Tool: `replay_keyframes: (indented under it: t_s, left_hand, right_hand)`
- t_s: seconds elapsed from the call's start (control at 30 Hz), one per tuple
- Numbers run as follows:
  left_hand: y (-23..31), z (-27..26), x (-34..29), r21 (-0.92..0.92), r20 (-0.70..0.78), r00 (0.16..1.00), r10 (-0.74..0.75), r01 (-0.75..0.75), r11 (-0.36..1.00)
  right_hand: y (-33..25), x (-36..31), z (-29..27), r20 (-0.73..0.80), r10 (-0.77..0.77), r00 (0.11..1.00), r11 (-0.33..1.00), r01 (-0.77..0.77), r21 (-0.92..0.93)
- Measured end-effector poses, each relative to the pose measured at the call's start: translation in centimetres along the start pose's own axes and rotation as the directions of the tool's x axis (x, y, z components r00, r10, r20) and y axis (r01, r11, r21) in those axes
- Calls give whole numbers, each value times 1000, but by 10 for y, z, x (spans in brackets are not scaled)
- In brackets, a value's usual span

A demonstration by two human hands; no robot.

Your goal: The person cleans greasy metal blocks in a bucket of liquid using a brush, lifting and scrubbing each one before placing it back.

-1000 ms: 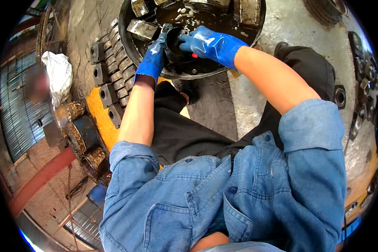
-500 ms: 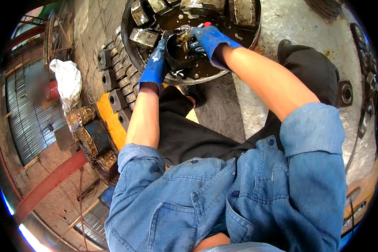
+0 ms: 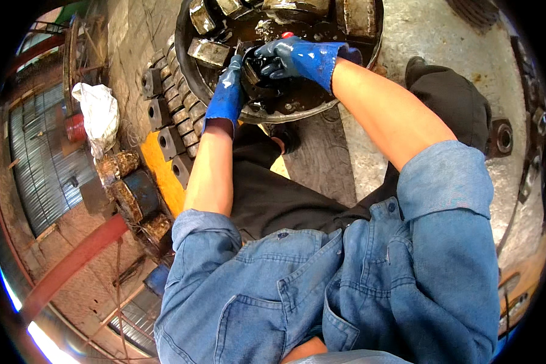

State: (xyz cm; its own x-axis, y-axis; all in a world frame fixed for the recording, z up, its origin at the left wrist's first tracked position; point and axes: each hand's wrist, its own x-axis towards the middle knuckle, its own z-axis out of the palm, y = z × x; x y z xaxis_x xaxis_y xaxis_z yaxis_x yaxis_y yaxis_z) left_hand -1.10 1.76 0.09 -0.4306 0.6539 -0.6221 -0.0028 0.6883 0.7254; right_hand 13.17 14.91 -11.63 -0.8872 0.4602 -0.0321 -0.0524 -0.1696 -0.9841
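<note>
Over oily round pan (image 3: 191,73), both hands' grip stays closed on dark metal part (image 3: 258,82): left hand (image 3: 227,94), right hand (image 3: 294,56), now lower w/ view shifted.

The dark part (image 3: 258,82) held between the left hand (image 3: 227,94) and right hand (image 3: 297,56) is mostly covered; the round basin (image 3: 185,67) is cut off at the top edge.

Metal blocks (image 3: 175,118) left of basin (image 3: 188,73)

Both gloved hands (image 3: 258,73) forward, fingers curled.
</note>
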Motion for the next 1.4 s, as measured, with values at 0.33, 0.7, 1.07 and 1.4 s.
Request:
replay_keyframes:
  t_s: [0.33, 0.7, 1.07, 1.4]
  left_hand:
    - [5, 5, 1, -200, 75, 997, -31, 46, 979]
    - [1, -2, 5, -114, 17, 1000, -26, 28, 993]
    - [-12, -2, 13, -216, -69, 997, 34, -48, 975]
    - [-5, 5, 13, -307, -45, 999, -12, -3, 952]
  right_hand:
    - [-93, -18, -7, 234, 241, 942, 789, -50, -613]
    - [-118, -33, 20, 390, 301, 870, 106, 376, -921]
    - [-67, -11, 35, 445, -76, 892, 85, 451, -889]
    - [-76, 14, 33, -93, 254, 963, 544, -222, -809]
